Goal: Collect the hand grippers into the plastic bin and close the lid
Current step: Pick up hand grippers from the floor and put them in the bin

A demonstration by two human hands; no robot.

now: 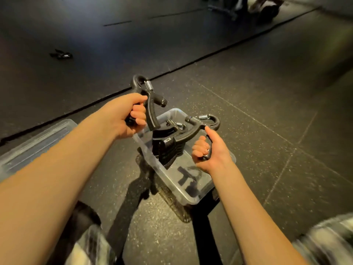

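A clear plastic bin (193, 190) stands open on the floor in the middle, with several black hand grippers (168, 148) stacked inside at its far end. My left hand (124, 117) grips one handle of a black hand gripper (150, 109) above the bin's far left corner, its spring end pointing up. My right hand (208, 152) grips a handle of a second hand gripper (198, 125) above the bin's right side. The bin's clear lid (36, 144) lies on the floor to the left, partly hidden by my left arm.
Another hand gripper (61, 55) lies far off on the dark mat at the upper left. A black seam (172, 71) separates that mat from the speckled floor tiles. Blurred gym equipment (263, 8) stands at the top right.
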